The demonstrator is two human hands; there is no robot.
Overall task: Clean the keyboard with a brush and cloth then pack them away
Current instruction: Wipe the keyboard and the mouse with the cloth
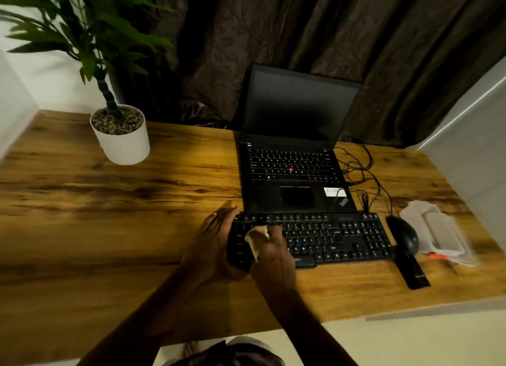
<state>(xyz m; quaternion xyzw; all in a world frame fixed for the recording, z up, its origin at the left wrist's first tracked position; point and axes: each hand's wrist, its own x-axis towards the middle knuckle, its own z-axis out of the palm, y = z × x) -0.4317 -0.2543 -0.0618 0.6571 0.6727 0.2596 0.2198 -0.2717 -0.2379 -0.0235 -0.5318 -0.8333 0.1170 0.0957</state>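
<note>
Open laptop (294, 135) centre, potted plant (120, 135) left, mouse (405, 232) right, cables (361, 168) beside laptop, dark curtain (301, 23) behind

Black keyboard (339, 237), pale yellow cloth (256, 239), wood-grain brown desk (109, 201), white pot (123, 143), dark patterned curtain (301, 31)

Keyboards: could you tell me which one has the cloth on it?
The separate keyboard in front of the laptop, not its built-in one; the right hand holds the cloth there.
</note>
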